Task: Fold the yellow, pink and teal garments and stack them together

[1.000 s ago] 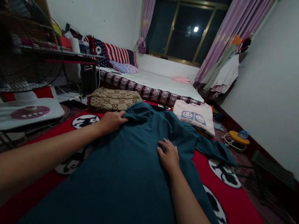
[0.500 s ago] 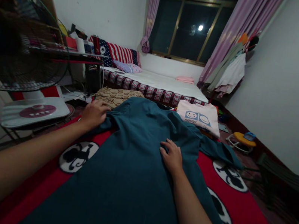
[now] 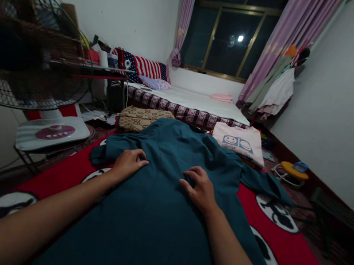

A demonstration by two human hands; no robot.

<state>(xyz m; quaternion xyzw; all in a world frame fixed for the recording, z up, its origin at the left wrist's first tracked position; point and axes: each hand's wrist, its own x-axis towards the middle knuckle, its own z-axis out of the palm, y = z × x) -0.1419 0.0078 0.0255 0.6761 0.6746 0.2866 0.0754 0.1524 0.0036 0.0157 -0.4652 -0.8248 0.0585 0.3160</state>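
Note:
A dark teal long garment [image 3: 156, 219] lies spread out, its sleeves reaching to both sides, on a red blanket [image 3: 307, 260] with black and white round patterns. My left hand [image 3: 129, 164] is over the garment's upper left part, near the left sleeve, with thumb and fingers apart and nothing between them. Over the chest area, my right hand [image 3: 200, 189] has curved fingers, parted from the thumb, and holds nothing. Whether the fingertips press on the cloth is hard to tell.
Beyond the garment lie a folded brown patterned cloth [image 3: 138, 119] and a folded pink shirt [image 3: 239, 142]. A fan [image 3: 28, 55] stands close on the left. On the right are a yellow stool [image 3: 293, 170] and a dark chair [image 3: 341, 212]. A bed [image 3: 189, 98] is behind.
My left hand has moved right and nearer, off the left sleeve, which now lies out flatter. My right hand has shifted slightly left, with its fingers more curved. The view has tilted slightly.

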